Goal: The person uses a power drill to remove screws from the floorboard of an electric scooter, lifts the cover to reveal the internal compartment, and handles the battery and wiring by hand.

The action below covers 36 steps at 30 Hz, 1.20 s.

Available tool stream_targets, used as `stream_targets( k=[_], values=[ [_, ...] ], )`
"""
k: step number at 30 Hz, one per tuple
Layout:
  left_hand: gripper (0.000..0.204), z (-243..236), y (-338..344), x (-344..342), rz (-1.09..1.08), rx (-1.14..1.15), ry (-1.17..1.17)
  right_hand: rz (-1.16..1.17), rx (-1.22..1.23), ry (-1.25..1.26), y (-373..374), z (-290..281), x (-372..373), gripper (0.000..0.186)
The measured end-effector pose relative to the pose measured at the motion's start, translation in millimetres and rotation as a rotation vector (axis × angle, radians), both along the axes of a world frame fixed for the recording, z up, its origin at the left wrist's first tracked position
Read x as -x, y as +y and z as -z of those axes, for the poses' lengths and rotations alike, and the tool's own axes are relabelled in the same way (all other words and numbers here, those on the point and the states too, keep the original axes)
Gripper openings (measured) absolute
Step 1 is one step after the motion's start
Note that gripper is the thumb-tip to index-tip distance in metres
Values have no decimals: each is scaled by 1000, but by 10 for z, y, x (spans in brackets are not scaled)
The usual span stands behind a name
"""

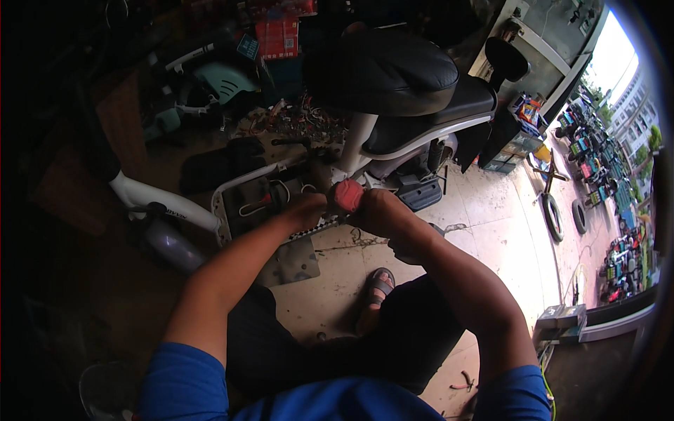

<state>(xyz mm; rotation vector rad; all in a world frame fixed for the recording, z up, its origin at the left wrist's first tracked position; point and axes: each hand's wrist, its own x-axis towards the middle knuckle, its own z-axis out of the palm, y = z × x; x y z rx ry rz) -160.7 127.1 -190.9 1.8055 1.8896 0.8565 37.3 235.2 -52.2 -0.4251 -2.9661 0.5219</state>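
Note:
Ahead of me, my right hand (379, 210) is wrapped round a cordless driver (347, 195), whose rounded red back end faces me. A dark block, seemingly its battery, shows below that hand. Its front end is hidden. Close on its left, my left hand (309, 210) is closed at the edge of the scooter's footboard frame; what its fingers hold is hidden. The white electric scooter (361, 140) stands crosswise with its black seat (382, 74) beyond my hands. Its footboard is uncovered, and cables (263, 203) with a red part lie in the open bay.
A white front tube (165, 203) rises at left. Pliers (462, 382) lie on the tiled floor at lower right. Heaped scraps (288, 119) and a red box (277, 35) are behind the scooter. Loose tyres (552, 217) and parked scooters are outside at right.

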Motion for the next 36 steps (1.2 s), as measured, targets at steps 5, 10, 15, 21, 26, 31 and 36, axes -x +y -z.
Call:
stream_targets(
  k=[5,10,15,21,26,31,36],
  values=[
    [14,16,-19,36,-15,62,73,63,17,-90,47,41,153,28],
    [16,7,-24,29,10,25,236,136,80,-101,45,16,302,29],
    [17,-72,-58,14,-15,-58,203,28,23,-218,5,-98,408,26],
    [21,118,-27,63,-43,-23,101,-145,-133,-209,127,96,508,19],
    [22,156,-42,83,-89,-3,138,-115,-75,-203,120,124,574,21],
    [23,-19,-34,27,-67,17,93,-216,-283,-208,137,148,528,22],
    [24,-12,-82,41,-47,4,149,-240,-305,-250,133,159,579,22]
  ],
)
